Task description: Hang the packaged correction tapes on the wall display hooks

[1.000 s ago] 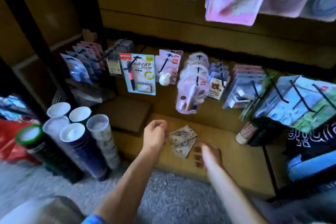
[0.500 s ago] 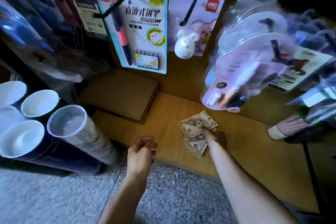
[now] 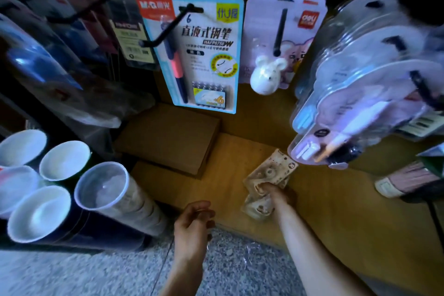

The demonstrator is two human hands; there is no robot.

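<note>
beige correction tape packs (image 3: 269, 175) with brown cartoon print, light-blue pen card (image 3: 204, 55) with red logo band, white mouse toy (image 3: 265, 77) on pink card, tan wooden shelf (image 3: 336, 199), grey speckled floor (image 3: 235, 267), white-capped tubes (image 3: 64, 160)

Cardboard box (image 3: 168, 138) beside white-capped tubes (image 3: 101, 186) — fountain-pen card (image 3: 204, 55) above.

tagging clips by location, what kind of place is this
Most likely a stationery shop's display wall: carded goods such as a fountain pen pack hang on black hooks, and the right hand reaches packaged correction tapes on a low wooden shelf.
</note>
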